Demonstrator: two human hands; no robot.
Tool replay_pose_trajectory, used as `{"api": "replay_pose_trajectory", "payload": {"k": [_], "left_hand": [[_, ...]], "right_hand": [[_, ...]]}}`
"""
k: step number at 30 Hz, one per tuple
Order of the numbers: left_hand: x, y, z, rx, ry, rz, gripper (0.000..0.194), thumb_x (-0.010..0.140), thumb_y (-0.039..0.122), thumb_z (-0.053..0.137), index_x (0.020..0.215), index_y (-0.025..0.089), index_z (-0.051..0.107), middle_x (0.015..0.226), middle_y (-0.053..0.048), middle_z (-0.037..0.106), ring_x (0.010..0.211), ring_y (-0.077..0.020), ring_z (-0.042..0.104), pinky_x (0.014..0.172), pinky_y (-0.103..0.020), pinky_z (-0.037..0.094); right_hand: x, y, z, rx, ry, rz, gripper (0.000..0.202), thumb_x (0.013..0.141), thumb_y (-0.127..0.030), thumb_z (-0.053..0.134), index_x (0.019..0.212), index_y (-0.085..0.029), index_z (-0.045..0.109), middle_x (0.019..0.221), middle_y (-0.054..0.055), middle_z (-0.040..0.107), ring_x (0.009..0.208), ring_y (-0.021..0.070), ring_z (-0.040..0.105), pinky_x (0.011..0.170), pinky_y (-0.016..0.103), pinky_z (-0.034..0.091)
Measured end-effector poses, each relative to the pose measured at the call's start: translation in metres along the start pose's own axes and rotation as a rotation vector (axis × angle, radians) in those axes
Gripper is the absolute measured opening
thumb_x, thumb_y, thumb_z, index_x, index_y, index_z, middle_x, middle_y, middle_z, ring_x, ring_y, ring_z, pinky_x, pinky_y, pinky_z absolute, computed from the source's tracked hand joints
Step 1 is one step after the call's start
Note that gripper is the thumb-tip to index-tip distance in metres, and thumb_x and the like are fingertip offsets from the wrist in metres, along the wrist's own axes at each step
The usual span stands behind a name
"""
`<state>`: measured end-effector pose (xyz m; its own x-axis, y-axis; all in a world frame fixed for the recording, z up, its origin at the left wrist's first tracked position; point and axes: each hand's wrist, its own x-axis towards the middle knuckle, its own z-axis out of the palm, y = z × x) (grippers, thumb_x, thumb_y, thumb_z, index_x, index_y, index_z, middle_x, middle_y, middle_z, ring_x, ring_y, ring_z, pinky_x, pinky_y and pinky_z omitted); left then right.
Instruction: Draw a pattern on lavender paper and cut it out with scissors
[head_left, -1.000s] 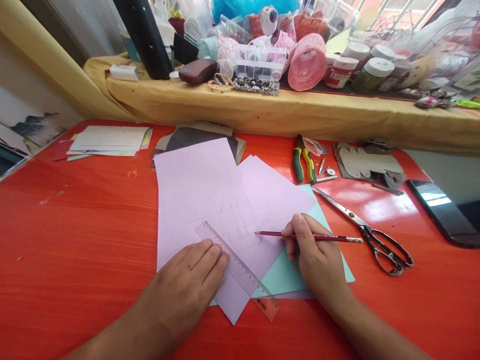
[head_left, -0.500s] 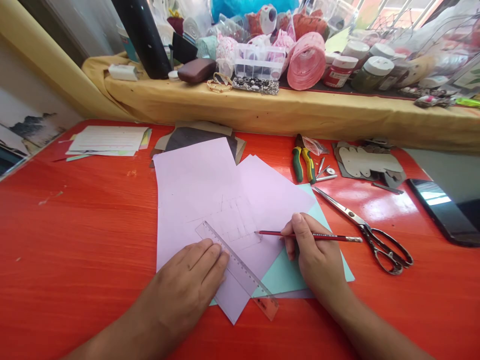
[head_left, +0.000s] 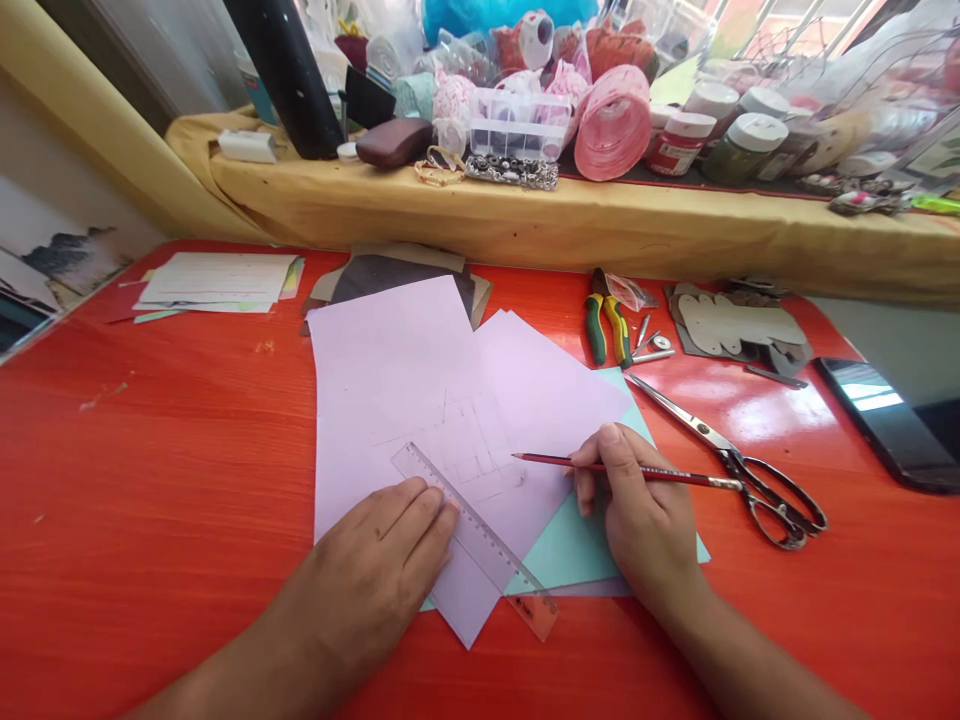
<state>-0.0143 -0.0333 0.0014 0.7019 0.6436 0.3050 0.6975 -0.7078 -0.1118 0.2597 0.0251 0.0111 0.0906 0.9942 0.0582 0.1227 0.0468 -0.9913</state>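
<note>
Pencil lines mark the lilac paper (head_left: 390, 350) lying on the red table. My left hand (head_left: 405, 540) lies flat, its fingers pressing on the left part of a clear ruler (head_left: 480, 530), which slants down to the right across the paper. In my right hand (head_left: 637, 500) a dark red pencil (head_left: 540, 459) is pinched, its tip pointing left over the drawing's right side. More lilac paper (head_left: 547, 375) and a mint green sheet (head_left: 581, 550) lie underneath, near my right hand.
Scissors (head_left: 720, 445) lie right of the papers, with pliers (head_left: 607, 320) and small metal parts behind. A phone (head_left: 885, 420) is at the far right. Paper slips (head_left: 217, 280) sit back left. Jars and boxes crowd the cloth-covered ledge (head_left: 525, 215).
My right hand has shifted slightly right with the pencil, whose tip has moved up a little. My left hand and the ruler have stayed in place.
</note>
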Motion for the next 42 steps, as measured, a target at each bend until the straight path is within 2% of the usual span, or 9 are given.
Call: {"api": "replay_pose_trajectory", "payload": {"k": [10, 15, 21, 26, 32, 37, 42], "left_hand": [[0.001, 0.001, 0.001, -0.030, -0.005, 0.004, 0.037, 0.106, 0.004, 0.049, 0.137, 0.005, 0.070, 0.130, -0.017, 0.080, 0.119, -0.0333, 0.076, 0.103, -0.047, 0.063], [0.008, -0.004, 0.008, -0.128, 0.032, 0.005, 0.036, 0.116, 0.019, 0.048, 0.145, 0.008, 0.067, 0.148, -0.015, 0.075, 0.139, -0.0302, 0.069, 0.117, -0.045, 0.059], [0.018, -0.005, 0.009, -0.249, 0.051, -0.031, 0.048, 0.120, 0.040, 0.046, 0.152, 0.009, 0.061, 0.161, -0.016, 0.066, 0.153, -0.0301, 0.059, 0.123, -0.047, 0.055], [0.022, -0.001, 0.009, -0.315, 0.021, -0.061, 0.044, 0.117, 0.036, 0.052, 0.153, 0.012, 0.060, 0.159, -0.016, 0.067, 0.151, -0.0303, 0.061, 0.121, -0.049, 0.056], [0.026, -0.004, 0.011, -0.381, -0.024, -0.017, 0.046, 0.113, 0.027, 0.056, 0.157, 0.013, 0.056, 0.165, -0.013, 0.063, 0.159, -0.0248, 0.052, 0.134, -0.048, 0.044], [0.030, -0.006, 0.008, -0.385, -0.036, 0.013, 0.048, 0.110, 0.020, 0.053, 0.157, 0.013, 0.056, 0.165, -0.013, 0.064, 0.160, -0.0228, 0.052, 0.137, -0.045, 0.039], [0.031, -0.007, 0.008, -0.376, -0.058, 0.025, 0.049, 0.110, 0.019, 0.052, 0.158, 0.012, 0.055, 0.166, -0.013, 0.063, 0.162, -0.0219, 0.050, 0.137, -0.046, 0.037]], "right_hand": [[-0.001, 0.002, -0.001, -0.027, -0.005, 0.010, 0.053, 0.115, -0.059, 0.058, 0.077, -0.024, 0.071, 0.055, -0.004, 0.057, 0.054, 0.0169, 0.055, 0.059, 0.032, 0.049], [0.000, 0.001, 0.000, -0.006, -0.001, -0.001, 0.052, 0.115, -0.059, 0.059, 0.077, -0.024, 0.071, 0.055, -0.004, 0.058, 0.054, 0.0162, 0.056, 0.057, 0.030, 0.049], [0.000, -0.003, 0.001, -0.012, 0.001, -0.009, 0.053, 0.114, -0.059, 0.060, 0.077, -0.024, 0.071, 0.055, -0.003, 0.058, 0.054, 0.0164, 0.058, 0.054, 0.029, 0.049], [0.001, -0.005, 0.002, -0.003, -0.008, -0.032, 0.052, 0.114, -0.059, 0.061, 0.078, -0.024, 0.072, 0.061, -0.002, 0.062, 0.054, 0.0157, 0.058, 0.055, 0.028, 0.051], [0.002, -0.001, 0.002, 0.006, -0.071, -0.052, 0.048, 0.115, -0.057, 0.060, 0.084, -0.023, 0.073, 0.069, -0.001, 0.066, 0.062, 0.0172, 0.063, 0.062, 0.029, 0.053], [0.002, 0.001, 0.001, 0.049, -0.112, -0.070, 0.043, 0.116, -0.056, 0.060, 0.093, -0.024, 0.076, 0.078, 0.000, 0.071, 0.066, 0.0173, 0.067, 0.066, 0.031, 0.055], [0.001, -0.001, 0.002, 0.047, -0.082, -0.036, 0.044, 0.116, -0.054, 0.059, 0.088, -0.023, 0.075, 0.073, -0.001, 0.069, 0.062, 0.0175, 0.065, 0.062, 0.031, 0.054]]}}
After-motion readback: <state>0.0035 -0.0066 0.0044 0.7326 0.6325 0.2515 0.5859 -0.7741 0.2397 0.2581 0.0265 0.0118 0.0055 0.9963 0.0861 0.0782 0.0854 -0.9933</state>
